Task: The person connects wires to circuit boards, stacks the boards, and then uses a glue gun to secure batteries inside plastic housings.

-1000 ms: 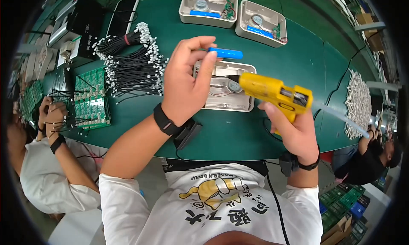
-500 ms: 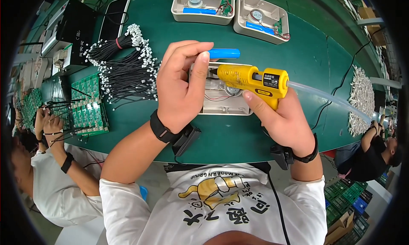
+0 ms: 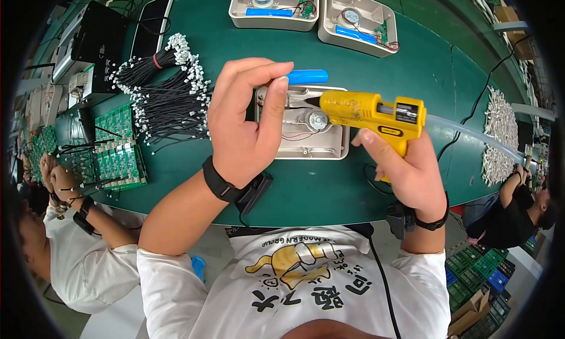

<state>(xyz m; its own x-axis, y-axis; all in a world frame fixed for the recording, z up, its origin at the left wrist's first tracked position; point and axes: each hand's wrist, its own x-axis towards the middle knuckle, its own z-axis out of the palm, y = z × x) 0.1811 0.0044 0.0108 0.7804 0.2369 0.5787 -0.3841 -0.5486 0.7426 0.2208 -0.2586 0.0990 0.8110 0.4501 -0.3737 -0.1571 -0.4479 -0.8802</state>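
Observation:
Between thumb and fingers, my left hand (image 3: 247, 121) pinches a blue cylindrical battery (image 3: 308, 76) by one end, above the far edge of an open light-grey plastic housing (image 3: 318, 151). Inside that housing sit a round speaker (image 3: 316, 121) and thin wires; my left hand covers its left part. Wrapped round the handle of a yellow hot glue gun (image 3: 371, 112) is my right hand (image 3: 409, 168). The gun's dark nozzle points left over the housing, close to my left thumb. A translucent glue stick (image 3: 471, 136) trails from its rear.
Two similar housings (image 3: 273, 22) (image 3: 358, 47) with batteries and speakers stand at the far side. Left lie bundled black cables (image 3: 170, 103), a phone (image 3: 152, 30) and green circuit boards (image 3: 120, 156). A pile of white parts (image 3: 499, 139) lies right. Co-workers sit on both sides.
The glue gun in my right hand has moved right, away from my left fingers, uncovering more of the speaker. My left hand still holds the battery in nearly the same place.

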